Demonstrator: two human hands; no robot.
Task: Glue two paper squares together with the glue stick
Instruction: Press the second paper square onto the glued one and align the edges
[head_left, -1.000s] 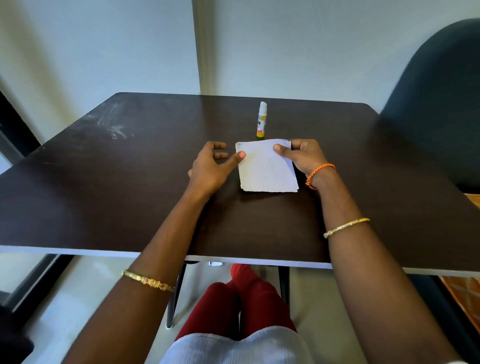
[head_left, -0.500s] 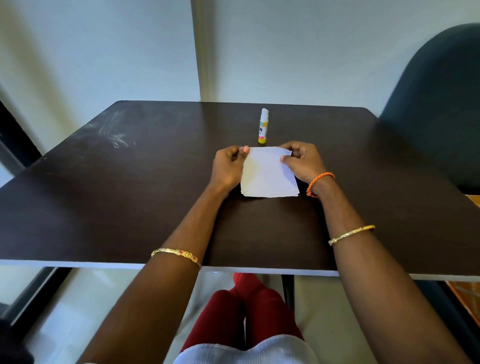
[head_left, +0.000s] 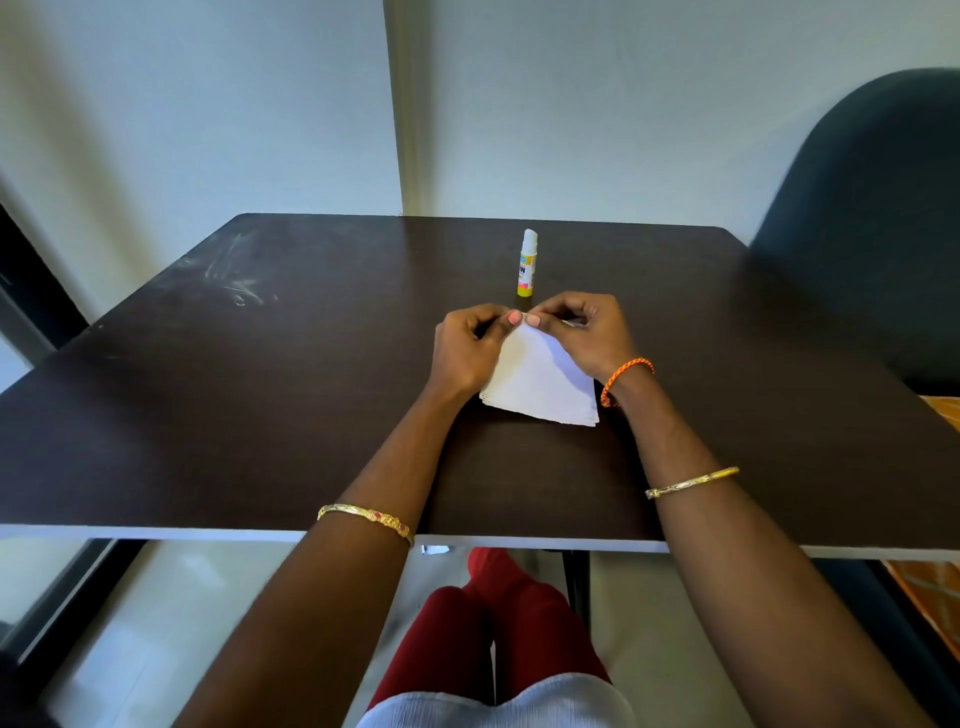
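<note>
White paper squares (head_left: 540, 387) lie stacked on the dark table (head_left: 260, 415), near its middle. My left hand (head_left: 467, 348) and my right hand (head_left: 587, 332) both pinch the stack's far edge, thumbs almost touching at the top. The far edge is lifted a little off the table; the near edge rests on it. I cannot tell how many sheets are in the stack. A yellow glue stick (head_left: 527, 265) with a white cap stands upright just behind my hands, untouched.
A dark upholstered chair (head_left: 872, 218) stands at the table's right side. A white wall runs behind the table's far edge. Below the near edge are my knees in red trousers (head_left: 498, 623).
Both hands have moved together along the paper's far edge, from its two corners to its middle. The paper has turned slightly and its far edge has risen.
</note>
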